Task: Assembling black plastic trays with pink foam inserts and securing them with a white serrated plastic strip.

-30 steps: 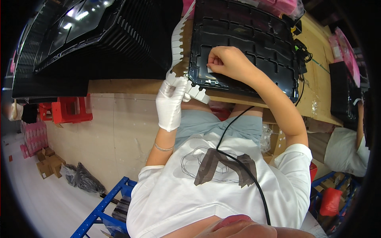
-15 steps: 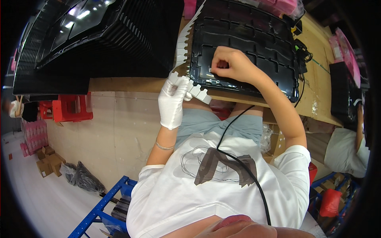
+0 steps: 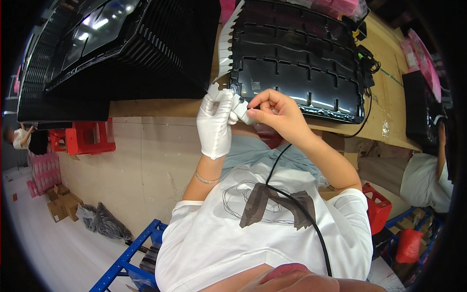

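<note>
the gloved left hand [image 3: 215, 121] curls around a strip of white tabs [image 3: 227, 92] just above the table [image 3: 160, 107] edge, steadying it so the bare right hand [image 3: 275, 112] can pinch one white tab [image 3: 243, 116] beside the black panel [image 3: 296, 53].

1 head view (fisheye) looks steeply down, near the workbench [image 3: 160, 108].
</note>
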`<state>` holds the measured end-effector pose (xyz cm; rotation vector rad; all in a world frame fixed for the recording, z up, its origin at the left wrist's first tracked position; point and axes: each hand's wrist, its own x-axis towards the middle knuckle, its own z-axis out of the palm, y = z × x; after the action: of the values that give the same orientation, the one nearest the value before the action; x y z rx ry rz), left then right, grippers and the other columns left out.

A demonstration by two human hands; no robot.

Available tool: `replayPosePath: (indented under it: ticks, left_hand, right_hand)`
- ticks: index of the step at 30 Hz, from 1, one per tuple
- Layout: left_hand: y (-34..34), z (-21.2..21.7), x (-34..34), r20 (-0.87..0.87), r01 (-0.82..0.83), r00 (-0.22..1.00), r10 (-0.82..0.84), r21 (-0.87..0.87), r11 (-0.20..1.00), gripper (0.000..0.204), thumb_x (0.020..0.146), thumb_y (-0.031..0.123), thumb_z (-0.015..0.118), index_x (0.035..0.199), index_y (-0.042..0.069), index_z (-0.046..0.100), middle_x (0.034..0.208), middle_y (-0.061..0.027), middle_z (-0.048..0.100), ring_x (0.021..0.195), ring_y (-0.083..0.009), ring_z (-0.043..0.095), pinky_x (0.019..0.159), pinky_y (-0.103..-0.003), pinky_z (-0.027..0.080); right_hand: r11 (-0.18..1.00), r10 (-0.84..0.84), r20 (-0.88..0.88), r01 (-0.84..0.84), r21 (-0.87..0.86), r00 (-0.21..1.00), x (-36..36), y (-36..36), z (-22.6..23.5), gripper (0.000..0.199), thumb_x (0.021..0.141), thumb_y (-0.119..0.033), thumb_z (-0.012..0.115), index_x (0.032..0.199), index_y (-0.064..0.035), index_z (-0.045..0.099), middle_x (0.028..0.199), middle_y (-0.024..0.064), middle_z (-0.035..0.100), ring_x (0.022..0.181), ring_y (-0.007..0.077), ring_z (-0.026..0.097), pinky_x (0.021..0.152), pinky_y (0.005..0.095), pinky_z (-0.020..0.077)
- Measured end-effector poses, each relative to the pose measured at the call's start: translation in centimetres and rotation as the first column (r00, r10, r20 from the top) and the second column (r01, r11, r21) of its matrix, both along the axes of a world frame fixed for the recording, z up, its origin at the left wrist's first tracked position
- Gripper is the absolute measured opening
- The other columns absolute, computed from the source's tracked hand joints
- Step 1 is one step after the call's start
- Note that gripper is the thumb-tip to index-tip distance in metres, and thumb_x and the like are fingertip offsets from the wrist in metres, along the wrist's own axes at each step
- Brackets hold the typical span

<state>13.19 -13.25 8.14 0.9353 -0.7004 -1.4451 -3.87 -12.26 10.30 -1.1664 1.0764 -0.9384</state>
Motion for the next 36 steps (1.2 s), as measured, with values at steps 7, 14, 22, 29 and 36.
replayPosePath:
  ticks: [7,14,22,29,36]
  left_hand:
    - [-0.6,0.2,-0.3,-0.089,0.014,0.996,-0.014,-0.003,1.0,0.013,0.097,0.013,0.062,0.107,0.005,0.062,0.084,-0.0002,0.063,0.062,-0.002,0.052,0.053,-0.015,0.038]
    - [-1.6,1.0,0.7,-0.055,-0.171,0.984,0.171,0.009,0.985,0.011,0.101,0.015,0.056,0.102,0.005,0.06,0.08,0.0037,0.054,0.063,-0.0017,0.046,0.057,-0.016,0.04]
    - [-1.4,0.1,-0.6,-0.019,0.054,0.998,-0.055,-0.032,0.998,0.01,0.096,0.012,0.063,0.104,0.005,0.062,0.083,-0.0027,0.064,0.062,-0.0039,0.055,0.056,-0.018,0.044]
    - [-2.8,-0.3,0.5,-0.041,0.064,0.997,-0.063,0.012,0.998,0.011,0.095,0.012,0.065,0.104,0.005,0.062,0.084,-0.0034,0.065,0.063,-0.0042,0.056,0.055,-0.017,0.044]
    - [-4.2,0.0,0.1,0.01,0.114,0.993,-0.115,0.033,0.993,0.012,0.096,0.012,0.063,0.105,0.004,0.062,0.08,-0.0035,0.062,0.062,-0.0052,0.056,0.059,-0.02,0.047]
  right_hand:
    - [0.981,-0.094,-0.077,0.079,-0.18,0.993,0.1,0.2,0.3,0.013,0.082,-0.01,0.077,0.088,-0.0022,0.069,0.064,-0.0061,0.046,0.06,0.0025,0.042,0.051,0.0239,0.0346]
    - [0.774,-0.221,-0.179,0.061,-0.63,0.959,-3.6,-7.9,3.7,0.009,0.081,-0.01,0.077,0.087,-0.0042,0.073,0.077,0.0018,0.064,0.067,0.0073,0.051,0.061,0.0218,0.0397]
    - [0.78,-0.331,-0.674,-0.211,-0.589,0.661,-9.8,-30.3,-1.7,0.018,0.079,-0.025,0.073,0.089,-0.0098,0.074,0.081,0.0086,0.07,0.078,0.0209,0.067,0.073,0.0334,0.0518]
    - [0.877,-0.277,-0.83,-0.226,-0.424,0.484,-8.7,-32.6,-2.0,0.023,0.075,-0.029,0.072,0.089,-0.0102,0.07,0.085,0.01,0.072,0.084,0.0288,0.069,0.076,0.0398,0.0531]
    - [0.832,-0.356,-0.805,-0.231,-0.505,0.474,-9.0,-33.0,-2.4,0.025,0.08,-0.032,0.074,0.088,-0.0078,0.07,0.076,0.0074,0.069,0.072,0.0226,0.067,0.066,0.0342,0.0509]
